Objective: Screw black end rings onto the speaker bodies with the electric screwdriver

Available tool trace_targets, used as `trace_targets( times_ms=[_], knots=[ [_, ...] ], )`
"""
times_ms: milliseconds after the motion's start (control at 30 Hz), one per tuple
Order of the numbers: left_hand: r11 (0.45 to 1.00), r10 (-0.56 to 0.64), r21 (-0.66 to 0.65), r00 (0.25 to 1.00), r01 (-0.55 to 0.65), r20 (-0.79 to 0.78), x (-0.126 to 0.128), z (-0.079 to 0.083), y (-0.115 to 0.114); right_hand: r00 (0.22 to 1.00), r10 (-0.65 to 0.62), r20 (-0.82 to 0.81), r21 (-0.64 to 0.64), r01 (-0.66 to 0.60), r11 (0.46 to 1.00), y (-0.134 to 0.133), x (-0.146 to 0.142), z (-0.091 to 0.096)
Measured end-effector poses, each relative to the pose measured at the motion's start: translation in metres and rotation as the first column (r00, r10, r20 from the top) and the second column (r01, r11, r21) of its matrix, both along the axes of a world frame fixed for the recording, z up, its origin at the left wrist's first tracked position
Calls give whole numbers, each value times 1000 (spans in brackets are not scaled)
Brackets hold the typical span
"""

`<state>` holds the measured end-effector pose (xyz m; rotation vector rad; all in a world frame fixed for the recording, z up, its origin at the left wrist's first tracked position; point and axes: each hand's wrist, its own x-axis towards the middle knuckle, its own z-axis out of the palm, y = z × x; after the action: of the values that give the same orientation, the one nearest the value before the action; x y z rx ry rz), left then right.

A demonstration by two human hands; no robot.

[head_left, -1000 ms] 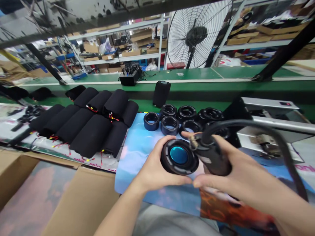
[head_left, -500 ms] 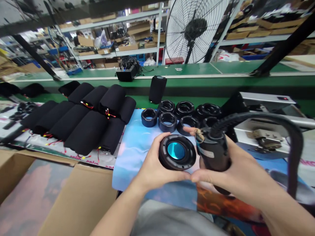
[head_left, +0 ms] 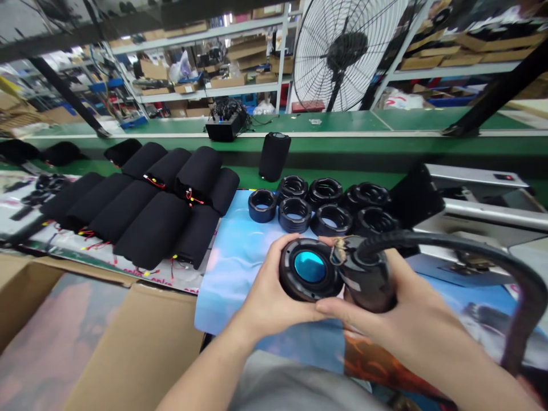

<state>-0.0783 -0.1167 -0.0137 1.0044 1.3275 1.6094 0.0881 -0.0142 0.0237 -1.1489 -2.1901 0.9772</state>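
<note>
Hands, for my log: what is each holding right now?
Left hand: shut around the round black speaker driver.
Right hand: shut around the black corded tool.

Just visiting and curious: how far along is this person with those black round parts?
Apparently done: one black cylinder stands upright on the green bench. In hand: the left hand grips a round part with a blue centre, and the right hand holds a hosed black tool at its rim. Left: several black rings wait on the mat, and black sleeves lie piled at left.

The right hand has tipped its tool against the ring.
</note>
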Motion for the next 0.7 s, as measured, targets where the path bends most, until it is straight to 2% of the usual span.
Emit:
trace_targets(
  times_ms=[100,167,267,433,533,633,700],
  knots=[
    [999,-30,12,999,30,-18,-2,1,-1,996,81,34,-55,-79,995,4,-6,19],
    [998,-56,-2,998,56,-29,-4,1,-2,985,163,51,-48,-161,986,10,-10,32],
    [996,-87,-10,996,87,-34,-8,0,-2,971,225,83,-38,-223,974,16,-13,40],
    [999,17,34,1000,-17,11,-4,1,2,978,210,-1,-157,-208,966,20,-8,28],
    [1000,15,26,999,-16,38,0,1,4,983,169,-79,-210,-182,961,22,-3,16],
    [999,-2,39,1000,2,6,-3,0,4,982,135,-130,-207,-160,965,17,1,6],
    [999,-10,42,1000,11,-22,-6,-1,4,991,74,-111,-170,-93,981,8,3,-1]
  ],
)
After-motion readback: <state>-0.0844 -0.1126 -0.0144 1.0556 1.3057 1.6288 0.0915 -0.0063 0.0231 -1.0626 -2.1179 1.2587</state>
